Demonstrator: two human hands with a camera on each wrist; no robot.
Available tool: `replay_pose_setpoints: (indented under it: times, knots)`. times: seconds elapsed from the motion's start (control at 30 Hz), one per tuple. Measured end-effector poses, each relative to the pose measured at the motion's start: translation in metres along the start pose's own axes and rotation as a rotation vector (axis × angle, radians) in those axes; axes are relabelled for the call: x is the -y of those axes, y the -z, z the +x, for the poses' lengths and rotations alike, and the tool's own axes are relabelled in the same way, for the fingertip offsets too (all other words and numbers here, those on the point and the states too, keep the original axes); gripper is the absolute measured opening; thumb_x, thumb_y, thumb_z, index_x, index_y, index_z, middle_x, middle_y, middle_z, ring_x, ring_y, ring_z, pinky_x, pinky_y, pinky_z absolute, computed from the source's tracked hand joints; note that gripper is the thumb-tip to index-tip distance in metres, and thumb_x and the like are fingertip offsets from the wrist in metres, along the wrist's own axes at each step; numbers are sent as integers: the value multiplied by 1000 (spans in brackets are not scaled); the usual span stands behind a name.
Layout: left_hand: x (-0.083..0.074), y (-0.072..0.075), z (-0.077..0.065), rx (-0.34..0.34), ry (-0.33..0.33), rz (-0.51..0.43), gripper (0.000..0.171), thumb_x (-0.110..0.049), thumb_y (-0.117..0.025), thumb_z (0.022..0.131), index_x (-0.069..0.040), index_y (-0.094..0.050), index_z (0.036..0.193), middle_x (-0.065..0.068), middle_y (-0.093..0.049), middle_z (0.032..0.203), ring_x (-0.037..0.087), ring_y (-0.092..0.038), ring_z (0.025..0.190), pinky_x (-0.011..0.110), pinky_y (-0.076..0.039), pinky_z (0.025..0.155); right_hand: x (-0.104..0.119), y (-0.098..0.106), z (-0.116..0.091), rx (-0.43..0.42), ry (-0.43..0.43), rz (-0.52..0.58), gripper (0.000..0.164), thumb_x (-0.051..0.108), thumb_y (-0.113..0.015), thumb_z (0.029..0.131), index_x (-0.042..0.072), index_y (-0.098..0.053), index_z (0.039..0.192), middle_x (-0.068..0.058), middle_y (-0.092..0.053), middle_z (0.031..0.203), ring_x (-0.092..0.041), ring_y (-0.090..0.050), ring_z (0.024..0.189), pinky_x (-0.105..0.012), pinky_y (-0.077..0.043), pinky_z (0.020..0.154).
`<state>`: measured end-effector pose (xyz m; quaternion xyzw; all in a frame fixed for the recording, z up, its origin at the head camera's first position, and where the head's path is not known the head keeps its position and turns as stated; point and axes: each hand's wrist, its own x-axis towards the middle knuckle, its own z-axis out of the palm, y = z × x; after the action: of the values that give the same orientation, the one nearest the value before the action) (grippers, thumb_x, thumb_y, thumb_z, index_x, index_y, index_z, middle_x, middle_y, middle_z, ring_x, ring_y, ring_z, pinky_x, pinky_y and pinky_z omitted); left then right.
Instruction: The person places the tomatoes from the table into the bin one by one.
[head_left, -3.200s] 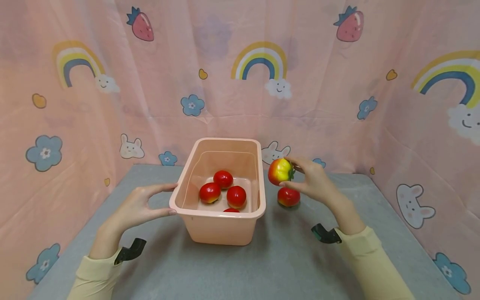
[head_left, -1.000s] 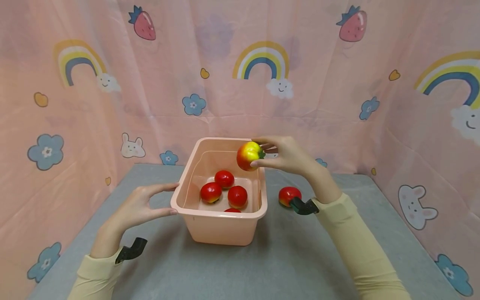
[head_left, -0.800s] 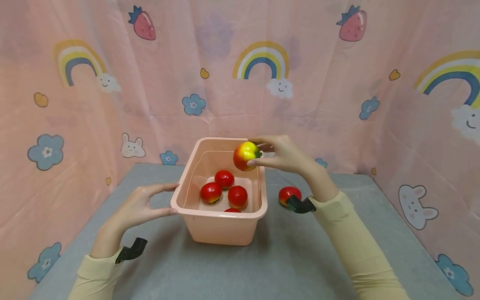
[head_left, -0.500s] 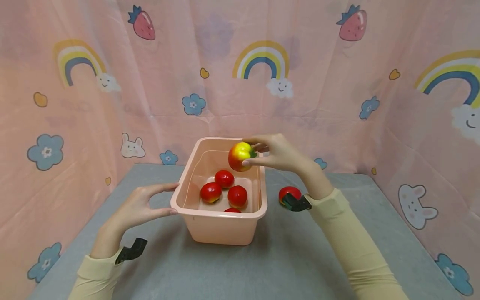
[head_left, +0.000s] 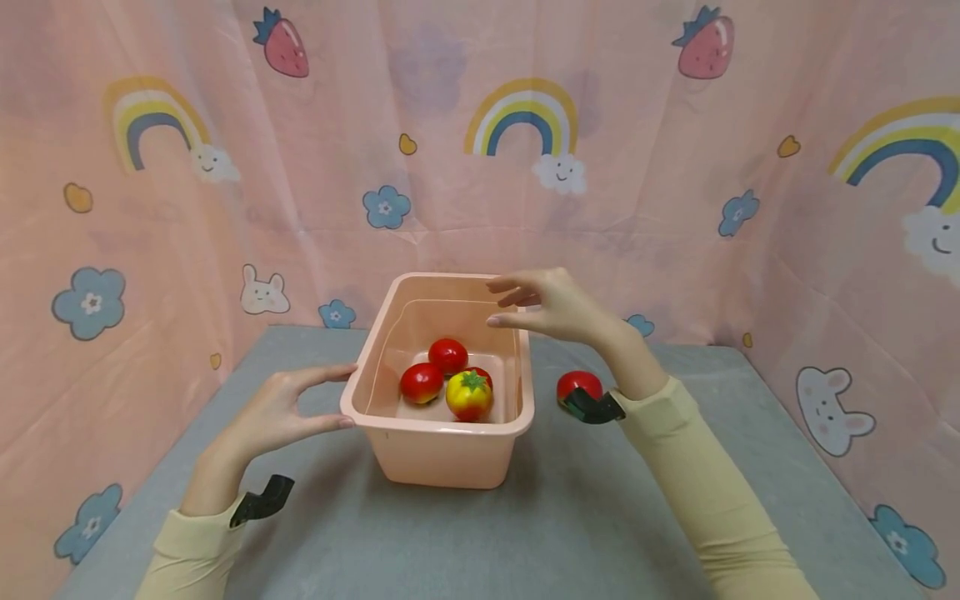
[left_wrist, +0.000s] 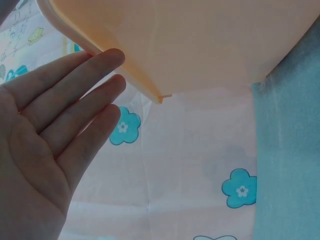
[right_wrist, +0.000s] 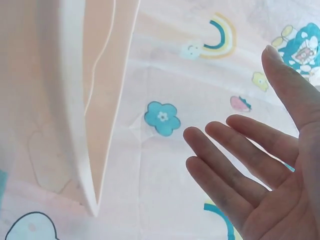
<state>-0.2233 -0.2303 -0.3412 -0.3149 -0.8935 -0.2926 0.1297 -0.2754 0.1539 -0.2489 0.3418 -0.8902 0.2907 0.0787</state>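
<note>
A pink plastic bin [head_left: 442, 458] holds several shiny red-and-yellow tomatoes. One tomato [head_left: 469, 396] lies with its yellow side and green star-shaped leaf up, partly covering a red tomato [head_left: 480, 374] behind it. My left hand [head_left: 277, 417] touches the bin's left rim with fingers and thumb extended; the left wrist view shows its fingers [left_wrist: 107, 90] straight along the rim. Over the bin's right side hovers my right hand [head_left: 555, 308], fingers spread and holding nothing. In the right wrist view, its palm [right_wrist: 280, 210] is bare beside the bin wall [right_wrist: 107, 75].
Another tomato [head_left: 579, 387] sits on the grey tabletop [head_left: 600, 517] right of the bin, partly hidden by the black camera mount [head_left: 592, 407] on the right wrist. A pink printed curtain [head_left: 637, 208] encloses the back and sides.
The right hand carried a tomato leftward from beside the bin to over it, then let go. That tomato now lies inside among the others. The left hand stays at the rim.
</note>
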Motion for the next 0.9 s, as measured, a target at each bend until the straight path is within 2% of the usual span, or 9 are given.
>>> replay_pose_setpoints:
  times: [0.2, 0.47, 0.9]
  knots:
    - [0, 0, 0, 4, -5, 3, 62, -40, -80, 74, -20, -60, 129, -5, -64, 124, 18, -61, 114, 47, -49, 93, -8, 2, -9, -21, 5, 40, 52, 26, -77, 80, 8, -60, 126, -11, -64, 124, -24, -67, 105, -39, -55, 85]
    - [0, 0, -1, 2, -3, 2, 61, -39, -80, 74, -20, -60, 129, -5, -64, 124, 17, -61, 114, 47, -49, 93, -21, 3, -21, -47, -13, 47, 54, 28, -76, 80, 10, -59, 128, -10, -63, 125, -27, -65, 105, -40, -55, 86]
    - [1, -1, -1, -6, -2, 9, 60, -39, -80, 74, -21, -61, 128, -5, -64, 125, 18, -61, 115, 48, -50, 92, -53, 1, -44, -72, -113, 111, 53, 31, -74, 83, 11, -58, 129, -11, -62, 125, -28, -63, 110, -46, -52, 92]
